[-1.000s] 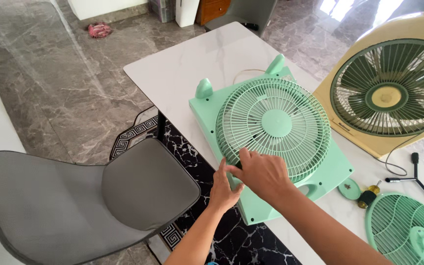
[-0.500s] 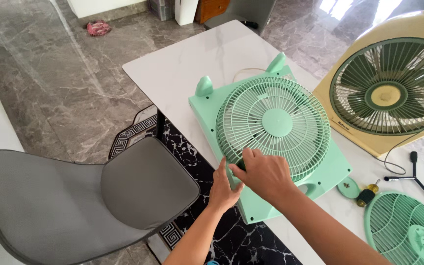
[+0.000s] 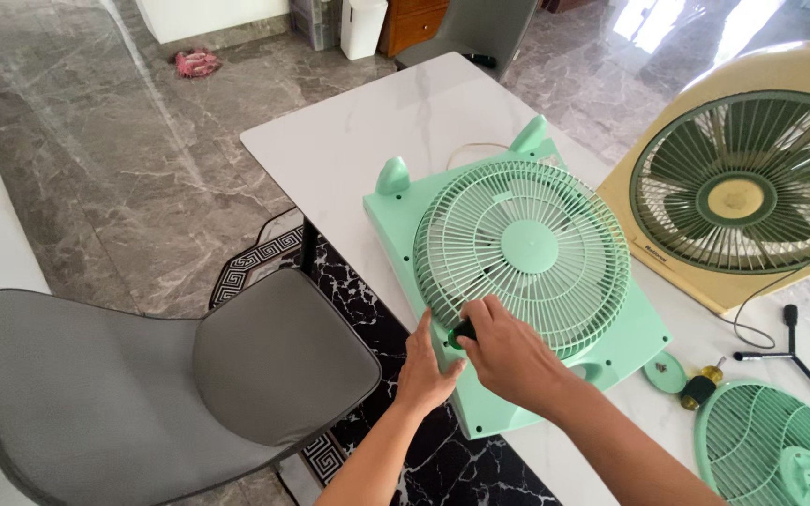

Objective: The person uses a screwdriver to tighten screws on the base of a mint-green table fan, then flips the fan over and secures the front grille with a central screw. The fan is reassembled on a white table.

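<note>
Head view: we see the mint-green plastic box fan (image 3: 517, 281) lying flat on the white marble table (image 3: 367, 131). At its near grille rim, the right hand (image 3: 508, 356) pinches a small black-and-green tool (image 3: 462, 332); the left hand (image 3: 427, 370) presses flat, fingers together, just beside it against the fan's near edge.

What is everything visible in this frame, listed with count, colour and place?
box fan: 1, mint green, lying flat on the table, round grille up
table: 1, white marble-look, centre
cream fan: 1, cream with dark green grille, right on the table
loose grille: 1, mint green, lower right
stubby screwdriver: 1, black and yellow, beside the loose grille
Y-shaped tool: 1, black, right edge
round cap: 1, green, by the box fan corner
chair: 1, grey, left of the table
left hand: 1, on the box fan's near edge
right hand: 1, grip closed on a dark tool at the grille rim
</note>
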